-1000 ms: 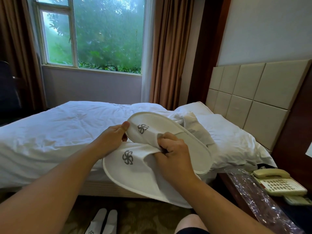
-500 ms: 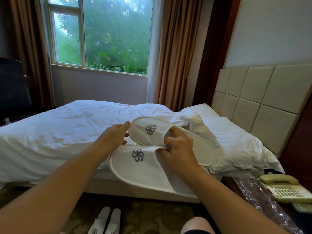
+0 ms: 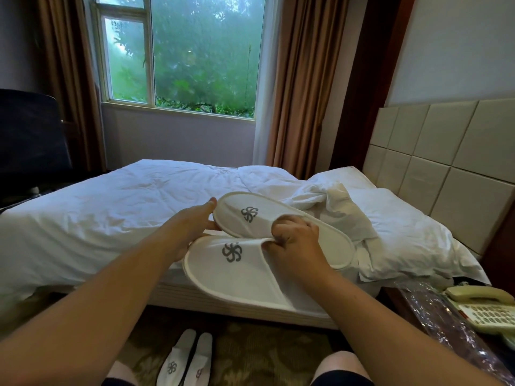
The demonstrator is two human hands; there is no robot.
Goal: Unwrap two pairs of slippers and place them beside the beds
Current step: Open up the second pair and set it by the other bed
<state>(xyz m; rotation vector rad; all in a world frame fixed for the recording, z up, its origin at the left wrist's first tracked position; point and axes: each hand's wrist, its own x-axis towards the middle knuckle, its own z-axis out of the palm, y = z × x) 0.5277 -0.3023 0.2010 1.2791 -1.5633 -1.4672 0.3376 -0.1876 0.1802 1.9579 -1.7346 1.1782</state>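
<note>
Left hand (image 3: 192,227) clasps two white cloth slippers (image 3: 237,271) at the toes, right hand (image 3: 295,246) fingers pinch one strap (thin hold): the twelve-o'clock slipper (image 3: 264,215) could drop.

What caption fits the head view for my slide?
Left hand and right hand hold two white slippers before the bed; a second pair lies on the carpet.

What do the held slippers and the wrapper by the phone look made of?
Slippers: probably soft white cloth, matt and slightly fuzzy, with a sewn edge trim. Wrapper: likely thin clear plastic film, judging by its glossy crinkles and see-through look.
</note>
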